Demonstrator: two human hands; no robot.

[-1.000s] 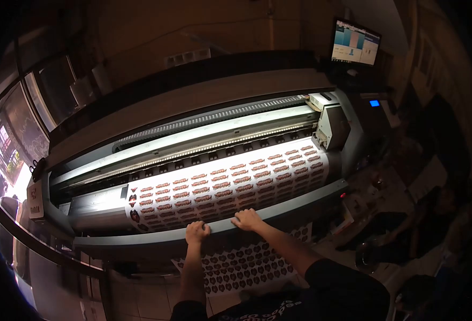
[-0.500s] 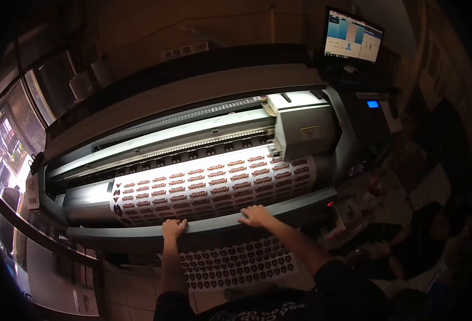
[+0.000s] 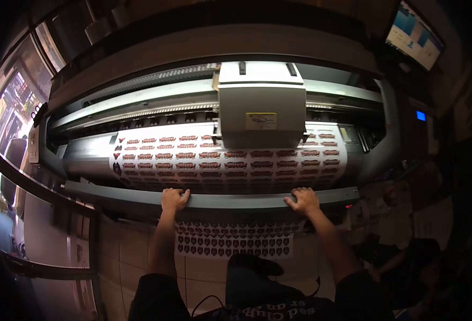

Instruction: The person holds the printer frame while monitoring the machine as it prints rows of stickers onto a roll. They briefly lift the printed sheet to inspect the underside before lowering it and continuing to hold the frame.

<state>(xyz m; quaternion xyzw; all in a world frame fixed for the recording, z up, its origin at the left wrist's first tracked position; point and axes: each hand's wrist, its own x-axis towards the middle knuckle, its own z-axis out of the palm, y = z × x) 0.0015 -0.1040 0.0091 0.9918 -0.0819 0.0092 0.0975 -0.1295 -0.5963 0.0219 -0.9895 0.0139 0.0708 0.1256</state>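
Observation:
My left hand (image 3: 175, 200) rests on the grey front bar (image 3: 236, 201) of a wide printer, left of its middle. Farther right on the same bar lies my right hand (image 3: 304, 201), thumb held apart from the fingers. Neither hand holds anything. Behind the bar, a white printed sheet (image 3: 230, 166) with rows of small reddish-brown designs covers the roller. The boxy print carriage (image 3: 262, 109), with a yellow label, stands over the sheet right of centre. Below the bar hangs more printed sheet (image 3: 233, 245) with rows of dark round designs.
A lit monitor (image 3: 415, 37) stands at the upper right, above a small blue display (image 3: 421, 115). Glass panels (image 3: 17, 115) line the left side. Tiled floor (image 3: 132, 249) and a dark shoe (image 3: 254, 263) show below. Part of another person is dimly visible at the lower right.
The print carriage has moved left along its rail. My right hand has shifted right along the bar; my left hand stays near its earlier place. The view has turned.

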